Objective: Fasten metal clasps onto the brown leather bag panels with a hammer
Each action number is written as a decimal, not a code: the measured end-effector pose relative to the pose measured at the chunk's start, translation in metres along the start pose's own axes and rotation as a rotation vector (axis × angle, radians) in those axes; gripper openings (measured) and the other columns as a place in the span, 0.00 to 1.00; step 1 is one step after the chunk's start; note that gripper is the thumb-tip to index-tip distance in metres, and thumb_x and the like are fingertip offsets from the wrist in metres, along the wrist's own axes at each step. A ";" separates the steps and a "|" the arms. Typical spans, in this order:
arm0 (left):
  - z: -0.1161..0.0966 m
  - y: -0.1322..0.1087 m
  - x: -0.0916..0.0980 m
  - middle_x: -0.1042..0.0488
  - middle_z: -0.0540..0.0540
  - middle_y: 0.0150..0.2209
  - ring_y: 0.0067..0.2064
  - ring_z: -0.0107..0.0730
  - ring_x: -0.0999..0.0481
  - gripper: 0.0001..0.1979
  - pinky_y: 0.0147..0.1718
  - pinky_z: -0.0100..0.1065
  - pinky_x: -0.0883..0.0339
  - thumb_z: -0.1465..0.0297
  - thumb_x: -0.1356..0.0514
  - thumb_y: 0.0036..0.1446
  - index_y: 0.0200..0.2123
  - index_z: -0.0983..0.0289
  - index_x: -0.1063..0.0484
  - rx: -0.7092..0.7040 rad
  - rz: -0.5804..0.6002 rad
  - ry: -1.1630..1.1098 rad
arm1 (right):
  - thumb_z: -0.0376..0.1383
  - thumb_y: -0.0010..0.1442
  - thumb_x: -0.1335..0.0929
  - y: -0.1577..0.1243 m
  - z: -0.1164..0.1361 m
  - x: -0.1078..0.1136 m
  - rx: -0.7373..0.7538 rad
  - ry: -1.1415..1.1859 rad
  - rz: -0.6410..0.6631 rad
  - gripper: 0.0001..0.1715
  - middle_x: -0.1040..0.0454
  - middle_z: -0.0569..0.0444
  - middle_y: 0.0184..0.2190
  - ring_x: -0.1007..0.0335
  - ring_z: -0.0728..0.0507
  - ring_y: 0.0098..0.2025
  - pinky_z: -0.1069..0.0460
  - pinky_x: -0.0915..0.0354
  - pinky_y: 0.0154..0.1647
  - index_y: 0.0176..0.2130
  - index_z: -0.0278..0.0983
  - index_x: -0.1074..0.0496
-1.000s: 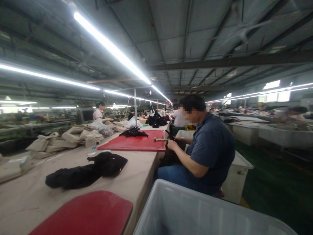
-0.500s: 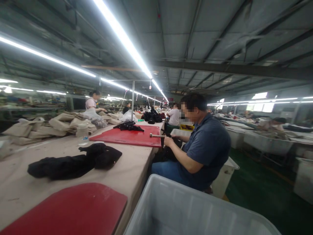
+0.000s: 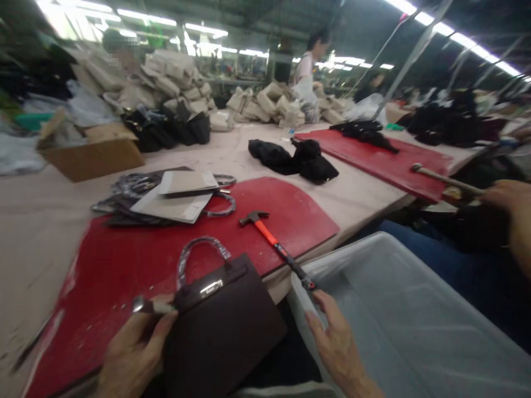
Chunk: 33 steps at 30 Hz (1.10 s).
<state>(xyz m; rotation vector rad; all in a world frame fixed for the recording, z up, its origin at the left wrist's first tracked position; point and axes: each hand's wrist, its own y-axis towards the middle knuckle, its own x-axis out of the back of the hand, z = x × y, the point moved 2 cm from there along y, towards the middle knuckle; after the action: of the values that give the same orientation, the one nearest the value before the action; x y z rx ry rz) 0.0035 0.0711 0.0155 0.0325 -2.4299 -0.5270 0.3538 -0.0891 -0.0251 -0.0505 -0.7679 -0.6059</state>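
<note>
A dark brown handbag [image 3: 224, 326] with a wrapped loop handle stands at the near edge of a red mat [image 3: 136, 260]. My left hand [image 3: 133, 348] grips the bag's left upper corner, with a small metal-tipped piece pinched under the thumb. My right hand [image 3: 336, 342] hangs with its fingers apart just below the black grip end of an orange-handled hammer [image 3: 277, 246], which lies slanted on the mat. It is nearly touching the hammer but holds nothing.
A grey plastic bin [image 3: 415, 320] stands to the right of the table. Flat card pieces and wrapped handles [image 3: 174, 196] lie at the mat's far edge. A cardboard box [image 3: 91, 152], black fabric [image 3: 294, 157] and bag piles are beyond. A seated co-worker's hand [image 3: 510, 204] holds a hammer at right.
The view has swung down and left from the seated co-worker to my own mat. My hands, the brown handbag and the hammer have come into view.
</note>
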 end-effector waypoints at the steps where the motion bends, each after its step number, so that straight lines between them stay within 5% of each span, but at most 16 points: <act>1: 0.007 -0.005 0.004 0.21 0.53 0.37 0.38 0.37 0.20 0.20 0.37 0.35 0.24 0.50 0.39 0.59 0.40 0.60 0.23 0.022 0.014 0.023 | 0.50 0.62 0.37 0.009 0.010 -0.001 -0.022 0.048 -0.004 0.25 0.27 0.42 0.51 0.29 0.36 0.52 0.43 0.32 0.53 0.50 0.36 0.29; 7: 0.006 -0.004 0.001 0.19 0.54 0.41 0.43 0.39 0.20 0.15 0.43 0.35 0.25 0.56 0.39 0.59 0.40 0.61 0.23 0.027 0.029 -0.006 | 0.56 0.58 0.36 0.026 0.048 0.002 -0.224 0.069 0.040 0.25 0.24 0.51 0.27 0.28 0.42 0.29 0.48 0.34 0.32 0.38 0.38 0.29; 14: -0.001 -0.004 0.003 0.21 0.53 0.39 0.40 0.35 0.21 0.11 0.43 0.34 0.27 0.61 0.39 0.60 0.40 0.62 0.24 0.020 0.027 -0.035 | 0.52 0.54 0.32 0.039 0.065 -0.044 -0.193 0.323 0.265 0.28 0.23 0.46 0.43 0.26 0.39 0.45 0.45 0.33 0.50 0.47 0.35 0.28; 20: -0.006 -0.002 0.002 0.21 0.52 0.39 0.40 0.34 0.21 0.10 0.41 0.32 0.27 0.63 0.40 0.60 0.40 0.62 0.25 0.022 0.025 -0.046 | 0.51 0.54 0.32 0.050 0.075 -0.086 -0.247 0.513 0.454 0.22 0.21 0.50 0.34 0.26 0.38 0.38 0.45 0.31 0.40 0.38 0.36 0.25; 33: -0.009 0.003 0.004 0.20 0.53 0.37 0.38 0.36 0.20 0.12 0.41 0.34 0.25 0.61 0.40 0.58 0.40 0.62 0.24 0.081 0.061 -0.068 | 0.50 0.52 0.29 0.034 0.070 -0.096 -0.365 0.701 0.460 0.22 0.21 0.51 0.31 0.28 0.40 0.34 0.47 0.31 0.38 0.39 0.36 0.24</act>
<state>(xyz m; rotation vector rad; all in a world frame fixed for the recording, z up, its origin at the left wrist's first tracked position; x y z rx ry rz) 0.0058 0.0705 0.0253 -0.0256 -2.5096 -0.4081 0.2732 0.0051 -0.0321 -0.3242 0.0487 -0.2784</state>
